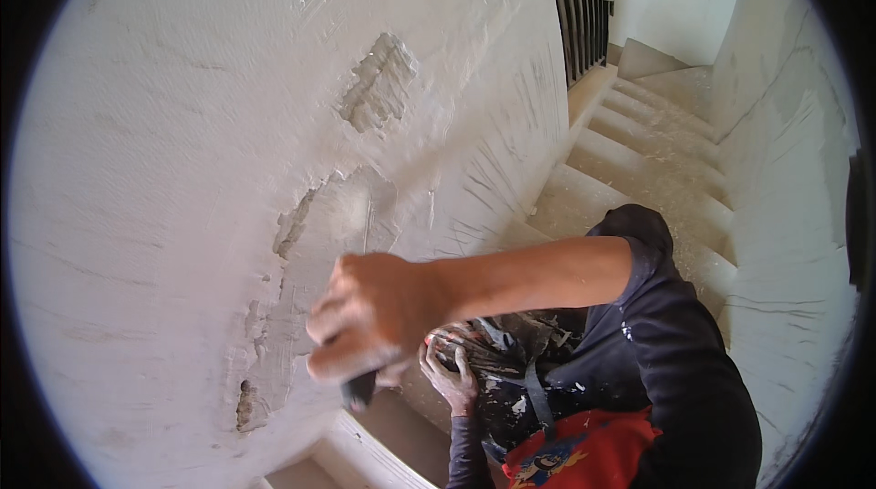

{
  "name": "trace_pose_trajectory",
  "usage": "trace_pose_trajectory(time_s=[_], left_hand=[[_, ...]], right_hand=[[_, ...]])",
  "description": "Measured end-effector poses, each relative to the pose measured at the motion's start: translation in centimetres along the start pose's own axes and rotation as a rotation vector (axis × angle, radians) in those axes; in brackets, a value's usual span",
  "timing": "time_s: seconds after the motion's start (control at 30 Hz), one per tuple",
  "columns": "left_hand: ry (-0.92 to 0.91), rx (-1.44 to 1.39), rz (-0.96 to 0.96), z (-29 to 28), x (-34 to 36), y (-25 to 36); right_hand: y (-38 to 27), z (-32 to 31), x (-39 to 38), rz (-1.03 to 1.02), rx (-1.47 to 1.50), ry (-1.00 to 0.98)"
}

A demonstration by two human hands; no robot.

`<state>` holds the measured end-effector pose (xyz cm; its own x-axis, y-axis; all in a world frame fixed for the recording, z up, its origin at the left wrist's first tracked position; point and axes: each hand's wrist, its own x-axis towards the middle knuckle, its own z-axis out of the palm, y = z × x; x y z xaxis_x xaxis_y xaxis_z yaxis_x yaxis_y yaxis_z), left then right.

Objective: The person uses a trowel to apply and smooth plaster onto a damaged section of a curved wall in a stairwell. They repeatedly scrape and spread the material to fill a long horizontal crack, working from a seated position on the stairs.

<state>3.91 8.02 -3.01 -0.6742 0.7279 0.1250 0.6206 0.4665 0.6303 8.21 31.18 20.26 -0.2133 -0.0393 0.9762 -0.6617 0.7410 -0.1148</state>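
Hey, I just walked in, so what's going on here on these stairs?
A person is working by a pale wall beside a staircase. Their right hand, blurred, is closed around a dark handle in front of the wall; what tool it belongs to is hard to tell. The whitened left hand is lower, close to their body; whether it grips anything is unclear. Rough, broken patches mark the wall's surface.

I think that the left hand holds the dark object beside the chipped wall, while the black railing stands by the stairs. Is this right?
Not quite: the head view shows the right hand, not the left hand, holding the dark object beside the chipped wall. The black railing does stand by the stairs.
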Motion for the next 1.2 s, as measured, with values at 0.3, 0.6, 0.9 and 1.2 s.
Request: trace_pose_trajectory(time_s=[0.3, 0.6, 0.9, 1.2], left_hand=[[0.054, -0.002, 0.079, 0.3, 0.3, -0.8], [0.050, -0.005, 0.040, 0.6, 0.0, -0.3], [0.039, -0.018, -0.002, -0.2, 0.4, -1.0], [0.037, -0.047, -0.032, -1.0, 0.4, -0.6]], right_hand=[[-0.4, -0.7, -0.5, -0.057, -0.053, -0.042], [-0.1, -0.3, -1.6, -0.090, -0.053, -0.028], [1.4, -2.2, 0.2, 0.092, 0.053, 0.433], [0.9, -3.7, -0.9, 0.420, 0.280, 0.437]])
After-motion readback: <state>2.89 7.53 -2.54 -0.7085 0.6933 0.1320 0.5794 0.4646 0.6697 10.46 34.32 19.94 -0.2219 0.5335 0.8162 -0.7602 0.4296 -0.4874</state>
